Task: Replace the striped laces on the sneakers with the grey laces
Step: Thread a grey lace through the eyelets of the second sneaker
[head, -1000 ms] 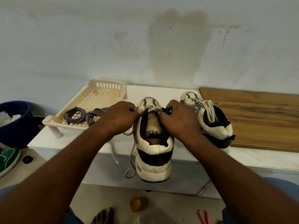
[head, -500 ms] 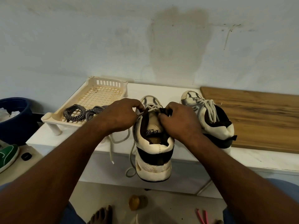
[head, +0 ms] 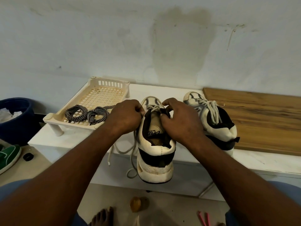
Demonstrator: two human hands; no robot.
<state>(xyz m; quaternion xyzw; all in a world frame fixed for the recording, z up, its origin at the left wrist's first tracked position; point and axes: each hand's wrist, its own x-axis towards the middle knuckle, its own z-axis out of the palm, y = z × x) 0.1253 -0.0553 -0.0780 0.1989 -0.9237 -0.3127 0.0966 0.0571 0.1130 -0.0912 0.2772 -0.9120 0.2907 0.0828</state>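
Note:
A white and black sneaker [head: 154, 154] lies heel toward me, overhanging the white table's front edge. My left hand [head: 126, 117] pinches its grey lace [head: 132, 150] at the left eyelets; loose lace ends hang below the edge. My right hand [head: 178, 123] grips the sneaker's tongue and right collar. A second sneaker [head: 211, 121] stands just to the right, laced in grey. The striped laces [head: 86, 114] lie coiled in a cream plastic tray [head: 107, 83].
A wooden board [head: 260, 118] covers the table [head: 78, 137] to the right. A dark blue bin [head: 14, 121] stands at the left beside a green shoe [head: 9, 155] and a small black cap [head: 28, 157]. My bare foot [head: 101, 216] and pink sticks [head: 203, 218] are on the floor.
Both hands stayed at the sneaker's top eyelets. The left hand shifted slightly, and the loose grey lace now hangs lower over the table edge.

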